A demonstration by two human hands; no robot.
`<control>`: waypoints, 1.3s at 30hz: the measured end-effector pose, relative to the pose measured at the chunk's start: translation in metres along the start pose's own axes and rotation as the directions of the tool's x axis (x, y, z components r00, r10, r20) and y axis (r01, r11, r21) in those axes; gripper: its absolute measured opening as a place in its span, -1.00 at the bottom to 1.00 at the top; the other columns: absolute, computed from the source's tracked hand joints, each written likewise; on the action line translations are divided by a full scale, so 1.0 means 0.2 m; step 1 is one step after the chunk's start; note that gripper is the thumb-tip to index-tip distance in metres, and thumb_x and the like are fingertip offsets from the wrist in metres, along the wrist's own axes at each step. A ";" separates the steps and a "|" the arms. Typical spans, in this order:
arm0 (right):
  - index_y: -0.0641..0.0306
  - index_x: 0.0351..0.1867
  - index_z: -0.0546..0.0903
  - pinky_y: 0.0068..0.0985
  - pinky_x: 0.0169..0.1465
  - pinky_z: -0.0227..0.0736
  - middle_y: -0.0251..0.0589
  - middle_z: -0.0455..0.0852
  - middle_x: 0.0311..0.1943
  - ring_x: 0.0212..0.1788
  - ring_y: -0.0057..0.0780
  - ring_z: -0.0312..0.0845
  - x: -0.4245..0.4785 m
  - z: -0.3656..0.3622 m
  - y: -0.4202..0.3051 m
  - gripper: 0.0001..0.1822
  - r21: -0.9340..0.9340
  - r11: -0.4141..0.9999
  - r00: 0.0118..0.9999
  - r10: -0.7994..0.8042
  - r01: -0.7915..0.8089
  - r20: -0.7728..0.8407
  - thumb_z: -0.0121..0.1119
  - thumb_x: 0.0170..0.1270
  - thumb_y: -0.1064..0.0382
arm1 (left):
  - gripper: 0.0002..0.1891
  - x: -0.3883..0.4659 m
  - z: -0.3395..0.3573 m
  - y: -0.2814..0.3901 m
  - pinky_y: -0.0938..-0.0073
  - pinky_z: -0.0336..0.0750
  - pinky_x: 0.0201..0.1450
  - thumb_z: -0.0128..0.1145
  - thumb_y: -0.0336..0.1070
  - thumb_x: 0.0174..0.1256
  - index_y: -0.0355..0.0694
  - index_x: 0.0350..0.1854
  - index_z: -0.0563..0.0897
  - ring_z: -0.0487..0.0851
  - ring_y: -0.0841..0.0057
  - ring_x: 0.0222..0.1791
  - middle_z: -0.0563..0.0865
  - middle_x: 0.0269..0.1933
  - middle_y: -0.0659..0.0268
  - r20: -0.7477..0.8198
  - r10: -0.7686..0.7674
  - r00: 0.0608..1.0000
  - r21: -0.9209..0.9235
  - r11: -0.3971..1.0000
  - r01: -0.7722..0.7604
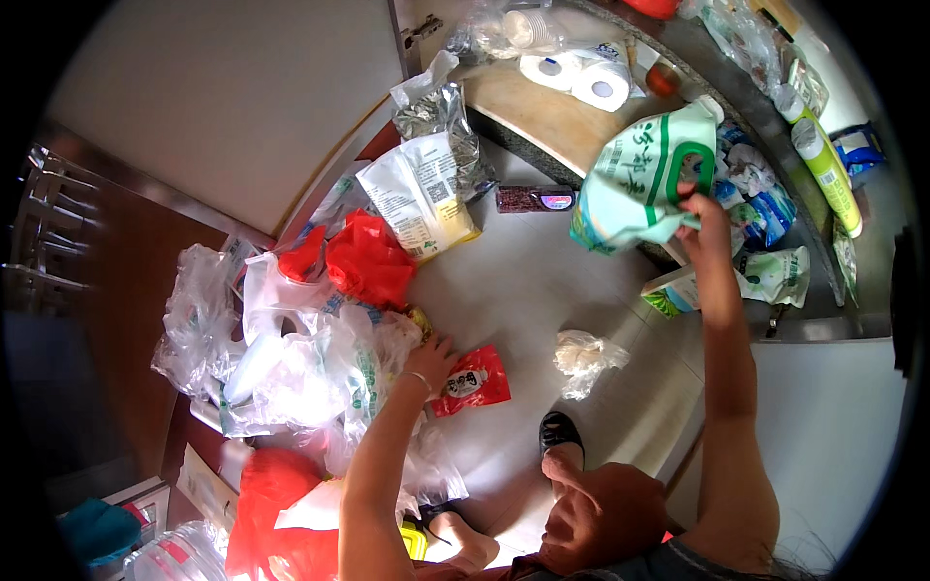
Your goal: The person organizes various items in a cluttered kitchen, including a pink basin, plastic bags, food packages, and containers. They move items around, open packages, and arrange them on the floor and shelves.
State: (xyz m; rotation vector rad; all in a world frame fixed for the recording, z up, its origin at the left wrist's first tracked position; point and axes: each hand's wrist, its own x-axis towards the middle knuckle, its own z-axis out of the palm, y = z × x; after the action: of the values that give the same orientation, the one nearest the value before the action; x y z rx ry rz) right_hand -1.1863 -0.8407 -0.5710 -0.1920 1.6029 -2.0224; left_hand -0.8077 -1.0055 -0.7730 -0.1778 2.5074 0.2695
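Observation:
My right hand (701, 218) grips the edge of a pale green plastic bag (632, 174) with a dark green handle, held above the rim of a low shelf at the right. At the left, my left hand (431, 367) rests with its fingers spread beside a red printed pouch (476, 381) on the floor. Clear and white plastic bags (312, 370) are heaped next to that hand, with a crumpled red plastic bag (370, 258) behind them. A white and yellow printed package (418, 196) leans farther back. Nothing shows in the left hand, though its palm is hidden.
A dark red packaged item (535, 199) and a knotted clear bag (587, 359) lie on the tiled floor. Toilet rolls (603, 83) and plastic cups (527, 29) stand at the back. Green spray cans (828, 174) lie at the right. An open cabinet door (225, 94) stands back left.

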 end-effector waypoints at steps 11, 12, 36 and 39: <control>0.33 -0.26 0.55 -0.57 -0.14 0.35 -0.30 0.54 -0.33 -0.29 -0.53 0.44 -0.47 0.09 0.32 -0.71 -0.184 0.973 0.975 0.168 -0.140 0.146 0.08 -0.12 0.38 | 0.03 0.01 -0.09 0.01 0.12 0.17 0.35 0.39 -0.14 -0.26 -0.12 0.38 0.10 0.17 0.32 0.39 0.32 0.34 0.23 -0.067 -0.055 0.996 -0.234 0.971 0.038; 0.32 -0.26 0.56 -0.57 -0.15 0.36 -0.31 0.54 -0.33 -0.27 -0.54 0.44 -0.48 0.06 0.42 -0.72 -0.195 0.961 0.956 0.233 -0.198 0.176 0.09 -0.11 0.37 | 0.02 -0.02 -0.15 0.03 0.11 0.15 0.36 0.37 -0.15 -0.25 -0.13 0.38 0.09 0.18 0.32 0.39 0.32 0.34 0.22 -0.052 -0.067 0.996 -0.247 0.968 0.053; 0.31 0.27 0.22 -0.15 0.27 0.14 0.11 0.25 0.24 0.25 -0.03 0.22 -0.42 -0.20 0.66 -0.09 -0.866 0.217 0.892 -0.092 0.452 0.442 0.38 -0.09 -0.04 | -0.51 -0.02 -0.35 0.02 0.32 0.28 0.25 -0.09 -0.11 0.42 -0.21 0.31 0.29 0.42 0.37 0.22 0.45 0.23 0.16 -0.266 -0.660 0.703 -0.905 -0.081 -0.418; 0.25 0.40 -0.03 0.11 0.33 -0.12 0.11 0.05 0.34 0.38 -0.01 -0.04 -0.32 -0.29 0.77 0.13 -0.961 -0.127 0.969 0.024 0.247 0.246 0.42 -0.16 -0.01 | -0.52 0.02 -0.35 0.01 0.33 0.28 0.25 -0.09 -0.15 0.42 -0.25 0.31 0.28 0.42 0.37 0.22 0.44 0.25 0.14 -0.321 -0.654 0.685 -0.882 -0.057 -0.468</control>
State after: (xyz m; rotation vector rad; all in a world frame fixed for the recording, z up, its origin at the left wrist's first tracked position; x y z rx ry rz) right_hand -1.1080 -0.7805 -0.7167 -1.0827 2.6936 -0.1886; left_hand -0.8494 -1.0191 -0.7190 -1.3904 2.1365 2.5681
